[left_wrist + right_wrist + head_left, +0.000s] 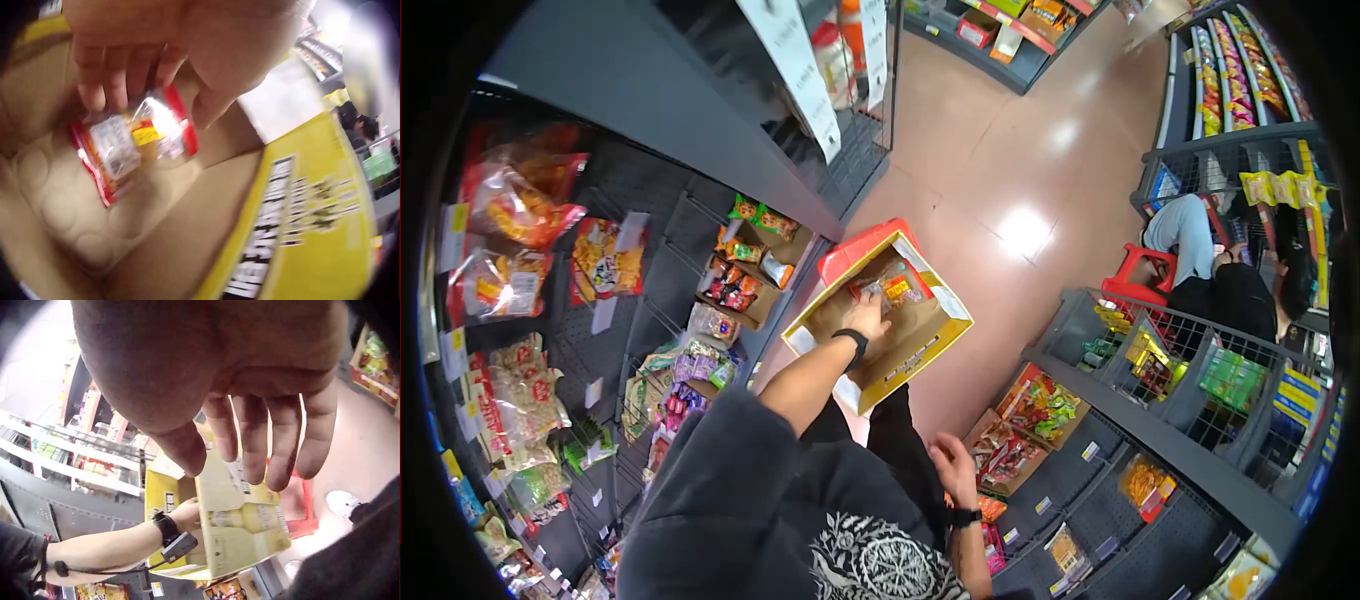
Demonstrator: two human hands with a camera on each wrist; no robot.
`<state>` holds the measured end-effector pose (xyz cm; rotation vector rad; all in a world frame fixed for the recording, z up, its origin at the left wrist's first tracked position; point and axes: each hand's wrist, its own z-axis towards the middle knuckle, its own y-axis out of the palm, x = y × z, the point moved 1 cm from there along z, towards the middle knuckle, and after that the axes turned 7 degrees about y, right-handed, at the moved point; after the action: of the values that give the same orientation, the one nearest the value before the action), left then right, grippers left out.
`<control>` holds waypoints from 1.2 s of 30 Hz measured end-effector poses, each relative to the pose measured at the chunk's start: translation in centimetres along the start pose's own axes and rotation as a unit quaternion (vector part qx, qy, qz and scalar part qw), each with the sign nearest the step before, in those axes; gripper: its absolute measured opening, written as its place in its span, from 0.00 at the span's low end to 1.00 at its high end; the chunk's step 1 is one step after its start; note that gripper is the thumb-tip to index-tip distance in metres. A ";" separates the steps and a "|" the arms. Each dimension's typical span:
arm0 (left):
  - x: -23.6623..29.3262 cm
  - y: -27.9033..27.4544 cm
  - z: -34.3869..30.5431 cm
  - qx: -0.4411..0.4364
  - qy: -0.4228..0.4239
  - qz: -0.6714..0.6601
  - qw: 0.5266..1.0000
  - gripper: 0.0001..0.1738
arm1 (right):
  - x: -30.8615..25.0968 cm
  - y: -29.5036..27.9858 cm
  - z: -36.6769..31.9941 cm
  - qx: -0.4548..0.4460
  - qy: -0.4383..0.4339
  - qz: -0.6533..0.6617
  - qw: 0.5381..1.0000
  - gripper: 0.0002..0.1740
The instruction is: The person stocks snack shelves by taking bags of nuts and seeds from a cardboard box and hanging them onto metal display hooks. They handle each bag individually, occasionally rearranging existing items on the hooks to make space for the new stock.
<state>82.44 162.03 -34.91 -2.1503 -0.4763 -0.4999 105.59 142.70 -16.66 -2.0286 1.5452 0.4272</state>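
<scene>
A yellow-edged cardboard box (915,362) stands with its top open in front of the person in the head view. Inside it, the left hand (867,317) grips a clear-and-red snack packet (907,288). Seen in the left wrist view, the fingers and thumb of the left hand (181,37) are at the upper edge and side of the packet (115,147), above the box's moulded bottom. The right hand (953,467) hangs beside the body, fingers loosely bent and holding nothing. In the right wrist view, the right hand (219,375) is on the near side of the box (244,534), apart from it.
A red stool (840,257) is partly hidden under the box. Shelves with hanging snack bags (520,205) line the left; cartons of packets (1040,405) and wire-fronted shelves stand right. Another person (1215,290) is near a red stool (1142,272) at the right.
</scene>
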 end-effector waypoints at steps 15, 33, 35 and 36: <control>0.4 3.6 0.6 -0.125 -0.167 -0.058 0.976 0.49 | 3.2 -6.4 1.5 -0.044 -0.010 0.057 0.997 0.20; 7.7 -22.3 -35.2 0.296 0.032 -0.281 0.912 0.25 | -23.7 11.3 -4.6 -0.336 -0.413 -0.086 0.842 0.43; 4.8 -23.1 -35.9 0.341 0.139 -0.394 0.842 0.22 | -25.9 12.5 -7.4 -0.198 -0.464 -0.259 0.824 0.43; 3.6 -23.5 -36.1 0.349 0.218 -0.498 0.763 0.21 | -25.9 13.4 -7.4 -0.192 -0.467 -0.261 0.822 0.43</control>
<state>67.18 146.51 2.39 -0.8680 -1.2944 -1.1425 84.79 155.96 0.56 -1.9033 0.2962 1.3257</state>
